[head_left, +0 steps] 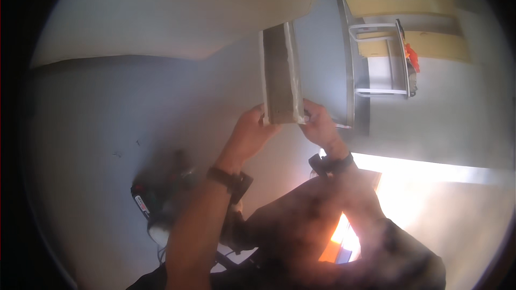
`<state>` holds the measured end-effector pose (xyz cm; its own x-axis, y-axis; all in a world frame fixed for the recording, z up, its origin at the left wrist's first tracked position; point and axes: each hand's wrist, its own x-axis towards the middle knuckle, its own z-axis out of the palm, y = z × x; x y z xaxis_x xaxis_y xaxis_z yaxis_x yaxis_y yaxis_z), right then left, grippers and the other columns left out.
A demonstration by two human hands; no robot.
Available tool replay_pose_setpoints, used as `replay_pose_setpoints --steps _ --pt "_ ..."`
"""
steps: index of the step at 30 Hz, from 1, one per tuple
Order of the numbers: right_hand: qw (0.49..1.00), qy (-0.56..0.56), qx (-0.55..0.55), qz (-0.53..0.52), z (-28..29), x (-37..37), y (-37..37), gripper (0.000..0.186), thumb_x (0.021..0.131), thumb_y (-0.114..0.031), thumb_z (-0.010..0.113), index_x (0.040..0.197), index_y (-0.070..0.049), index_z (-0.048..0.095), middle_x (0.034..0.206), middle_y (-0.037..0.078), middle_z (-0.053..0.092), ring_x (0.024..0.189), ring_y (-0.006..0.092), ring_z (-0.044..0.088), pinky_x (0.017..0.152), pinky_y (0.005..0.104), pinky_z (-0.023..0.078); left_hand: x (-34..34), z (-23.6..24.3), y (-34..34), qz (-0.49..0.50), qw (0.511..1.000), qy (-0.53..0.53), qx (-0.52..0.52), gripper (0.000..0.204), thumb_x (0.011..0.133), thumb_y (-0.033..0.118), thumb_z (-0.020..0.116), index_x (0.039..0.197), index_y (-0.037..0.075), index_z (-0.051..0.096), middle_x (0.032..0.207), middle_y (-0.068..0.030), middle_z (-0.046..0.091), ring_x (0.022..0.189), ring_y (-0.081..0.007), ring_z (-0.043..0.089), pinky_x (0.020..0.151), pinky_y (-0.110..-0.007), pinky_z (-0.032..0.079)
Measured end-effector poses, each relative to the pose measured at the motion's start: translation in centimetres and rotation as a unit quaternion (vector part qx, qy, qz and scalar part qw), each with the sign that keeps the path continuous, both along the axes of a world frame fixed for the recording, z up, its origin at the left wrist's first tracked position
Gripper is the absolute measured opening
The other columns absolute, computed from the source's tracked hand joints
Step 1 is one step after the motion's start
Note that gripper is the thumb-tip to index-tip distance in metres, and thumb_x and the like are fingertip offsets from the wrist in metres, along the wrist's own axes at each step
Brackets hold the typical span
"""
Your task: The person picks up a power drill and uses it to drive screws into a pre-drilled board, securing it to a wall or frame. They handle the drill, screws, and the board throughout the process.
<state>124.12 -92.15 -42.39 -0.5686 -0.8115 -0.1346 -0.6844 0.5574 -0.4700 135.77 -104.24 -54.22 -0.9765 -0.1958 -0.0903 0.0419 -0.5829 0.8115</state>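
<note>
I hold the near end of a long, narrow panel (280, 72) with a dark grey-brown middle and pale, rough edges; it points away from me toward a large pale surface at the top. My left hand (251, 131) grips its left corner and my right hand (320, 123) its right corner, fingers closed and partly hidden by it. Both wrists wear dark straps with small devices. At the lower left, beside my left forearm, sits a dark corded tool (148, 201) with a pale label.
A large pale rounded-edge surface (177, 11) fills the upper left. At the upper right are yellowish boards (403, 1) and a white metal rack (376, 92) with a red item (412, 56) on it. My dark-clothed legs are below, by bright light. Haze blurs the lower view.
</note>
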Motion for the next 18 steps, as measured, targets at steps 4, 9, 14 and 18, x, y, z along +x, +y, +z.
replay_pose_setpoints --steps 4,9,14,18 --pt "1.0 0.002 0.0 -0.005 1.4 0.6 0.0 0.035 0.075 0.0 0.068 0.11 0.0 0.062 0.093 0.012 0.061 0.085 0.023 0.059 0.075 0.0307 0.047 -0.3 0.9 0.1 0.018 0.999 0.008 -0.051 0.038 0.086 0.009 0.068 0.119 -0.006 0.059 0.098 -0.0104 0.067 0.083 -0.0128 0.06 0.076 -0.028 0.05" --pt "0.998 0.033 0.011 0.055 2.6 1.4 0.0 0.049 0.072 -0.012 0.078 0.115 -0.001 0.059 0.093 0.008 0.054 0.081 0.0194 0.051 0.071 0.0287 0.043 0.3 1.9 0.3 0.045 0.998 0.039 -0.01 0.038 0.085 0.009 0.068 0.119 -0.006 0.06 0.093 -0.0092 0.066 0.072 -0.0117 0.054 0.067 -0.027 0.048" --pt "0.999 -0.017 -0.035 0.02 0.9 -0.2 2.0 0.044 0.073 -0.01 0.075 0.113 -0.001 0.06 0.092 0.007 0.055 0.078 0.0144 0.05 0.068 0.0259 0.042 -0.5 0.8 2.1 0.056 0.997 0.046 -0.017 0.038 0.085 0.01 0.068 0.119 -0.006 0.06 0.091 -0.0083 0.066 0.072 -0.0113 0.055 0.067 -0.027 0.048" --pt "0.99 -0.109 0.017 -0.084 1.6 -1.1 2.5 0.038 0.075 -0.004 0.073 0.112 -0.001 0.062 0.089 0.004 0.056 0.078 0.0101 0.051 0.068 0.0249 0.043 -0.7 1.1 2.5 0.065 0.997 0.05 -0.01 0.037 0.085 0.01 0.068 0.118 -0.006 0.06 0.092 -0.0092 0.067 0.076 -0.0121 0.059 0.071 -0.028 0.05"
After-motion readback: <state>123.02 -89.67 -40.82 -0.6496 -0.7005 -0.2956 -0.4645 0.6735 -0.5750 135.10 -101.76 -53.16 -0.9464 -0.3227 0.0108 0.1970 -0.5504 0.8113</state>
